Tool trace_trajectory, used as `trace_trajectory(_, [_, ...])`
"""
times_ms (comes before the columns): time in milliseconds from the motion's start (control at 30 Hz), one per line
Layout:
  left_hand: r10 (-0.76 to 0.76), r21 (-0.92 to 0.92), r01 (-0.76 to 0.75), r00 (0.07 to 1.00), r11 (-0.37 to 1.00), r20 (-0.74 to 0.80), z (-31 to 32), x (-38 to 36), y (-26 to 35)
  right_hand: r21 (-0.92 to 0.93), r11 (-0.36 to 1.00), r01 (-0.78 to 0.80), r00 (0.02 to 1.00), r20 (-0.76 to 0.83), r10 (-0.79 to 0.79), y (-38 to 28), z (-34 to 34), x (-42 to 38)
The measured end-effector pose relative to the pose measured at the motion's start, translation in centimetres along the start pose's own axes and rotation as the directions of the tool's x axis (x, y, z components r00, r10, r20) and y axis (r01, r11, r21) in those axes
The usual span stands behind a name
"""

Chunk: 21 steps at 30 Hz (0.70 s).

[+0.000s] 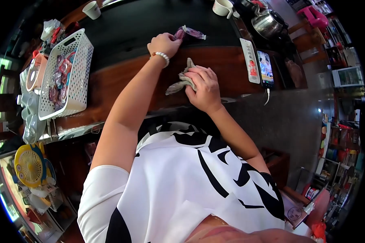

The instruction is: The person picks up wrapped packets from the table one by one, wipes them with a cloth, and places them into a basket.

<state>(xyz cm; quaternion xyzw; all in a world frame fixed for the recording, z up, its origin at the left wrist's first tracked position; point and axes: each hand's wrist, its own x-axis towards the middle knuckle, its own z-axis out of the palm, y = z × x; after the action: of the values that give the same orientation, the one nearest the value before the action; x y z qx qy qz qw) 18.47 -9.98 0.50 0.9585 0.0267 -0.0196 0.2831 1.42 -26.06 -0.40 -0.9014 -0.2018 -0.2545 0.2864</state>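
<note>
My left hand (165,45), with a beaded bracelet at the wrist, reaches over the dark tabletop. Its fingers are closed on one end of a small purple wrapped packet (180,33). A second, similar clear-and-purple packet (195,33) lies right beside it, pointing to the right. Nearer my body, my right hand (205,86) is closed on a crumpled grey cloth (182,84), pressing it on the brown wooden edge of the table (127,87). Parts of the cloth stick out to the left and above the fingers.
To the left stands a white perforated basket (82,67) of small wrapped packets. A paper cup (92,10) and a white mug (222,7) are at the back. On the right are a metal kettle (267,23), a white printed strip (250,60) and a lit phone (265,67) with a cable.
</note>
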Motion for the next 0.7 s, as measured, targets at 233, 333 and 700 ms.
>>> trace_trajectory(233, [0.107,-0.589,-0.215,0.971,0.779,-0.213,-0.3,-1.5,-4.2,0.002,1.0,0.025,0.999,-0.033,-0.025,0.1,0.2,-0.1])
trace_trajectory(333, [0.125,-0.593,-0.25,0.962,0.765,-0.243,-2.2,-5.8,-5.7,0.036,0.999,0.027,0.998,-0.054,-0.025,0.3,0.4,-0.3])
trace_trajectory(700, [0.487,-0.041,-0.503,0.851,0.863,-0.196,-4.9,-17.6,-8.9,0.22,0.975,0.015,0.993,-0.122,0.012,-1.9,0.8,1.4])
